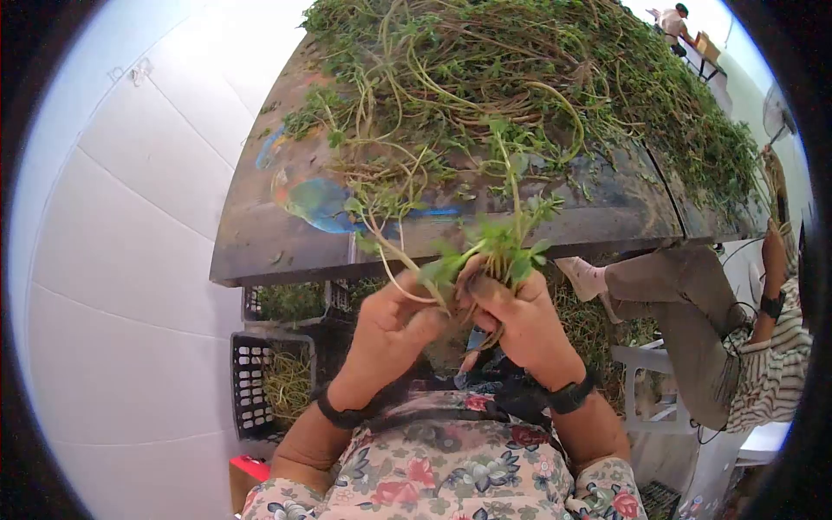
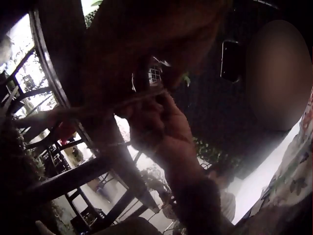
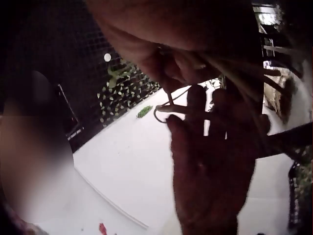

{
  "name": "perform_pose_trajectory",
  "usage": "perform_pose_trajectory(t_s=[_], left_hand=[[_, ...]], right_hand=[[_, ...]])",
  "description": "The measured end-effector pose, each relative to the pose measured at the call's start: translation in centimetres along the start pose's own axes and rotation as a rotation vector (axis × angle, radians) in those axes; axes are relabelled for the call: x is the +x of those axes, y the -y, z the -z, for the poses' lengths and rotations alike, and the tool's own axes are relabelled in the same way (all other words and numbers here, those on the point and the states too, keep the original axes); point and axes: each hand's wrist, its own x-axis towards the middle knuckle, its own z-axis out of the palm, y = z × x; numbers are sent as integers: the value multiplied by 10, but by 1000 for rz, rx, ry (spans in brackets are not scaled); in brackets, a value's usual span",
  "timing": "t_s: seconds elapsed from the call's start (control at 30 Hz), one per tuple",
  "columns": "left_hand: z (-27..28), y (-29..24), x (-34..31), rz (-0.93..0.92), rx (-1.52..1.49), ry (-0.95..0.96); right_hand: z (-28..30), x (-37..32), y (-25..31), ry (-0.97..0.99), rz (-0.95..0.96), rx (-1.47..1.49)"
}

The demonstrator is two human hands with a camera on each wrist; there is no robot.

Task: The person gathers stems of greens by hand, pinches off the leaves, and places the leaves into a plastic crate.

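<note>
In the head view the left hand [image 1: 394, 325] pinches pale plant stems [image 1: 400, 253] between thumb and fingers, just below the table's front edge. Close beside it, the right hand [image 1: 520, 321] grips a small bunch of leafy green sprigs [image 1: 498, 251], its leaves pointing up and thin stem ends hanging below. The fingertips of both hands nearly meet. In the left wrist view the right hand [image 2: 164, 132] shows beyond a thin stem. The right wrist view is dark, with the left hand [image 3: 210, 161] near a curled stem end [image 3: 168, 108].
A large heap of green stems [image 1: 520, 69] covers the back of the dark table [image 1: 607, 208]. Below its left side stand black crates [image 1: 247, 386] holding plants. Another person's legs [image 1: 685, 295] and striped clothing are at the right, by a white plastic stool [image 1: 641, 390].
</note>
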Motion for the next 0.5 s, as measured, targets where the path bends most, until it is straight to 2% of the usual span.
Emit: perform_pose_trajectory(t_s=[0.03,0.07,0.13,0.2,0.23,0.3,0.33,0.37,0.4,0.43,0.5], left_hand=[[1,1,0,-32,-16,-63],[2,4,2,-39,-79,-47],[7,10,4,-50,-202,-13],[5,9,0,-36,-251,-35],[3,8,-1,-33,-277,-44],[3,2,2,28,-367,-187],[4,-2,3,58,-413,-261],[6,-7,7,30,-511,-361],[12,-6,9,-13,-514,-343],[20,-3,9,-54,-515,-324],[18,-6,7,-56,-443,-262]], right_hand=[[-1,0,-4,27,-2,18],[-1,1,-9,56,-1,36],[7,5,-26,-56,240,-257],[8,3,-34,-100,304,-208],[7,2,-33,-84,248,-19],[3,-9,-25,51,123,309],[9,-12,-27,52,109,432],[18,-15,-28,53,94,554],[25,-15,-28,56,80,675],[25,-16,-24,-124,105,576],[33,-15,-24,-126,78,619]])
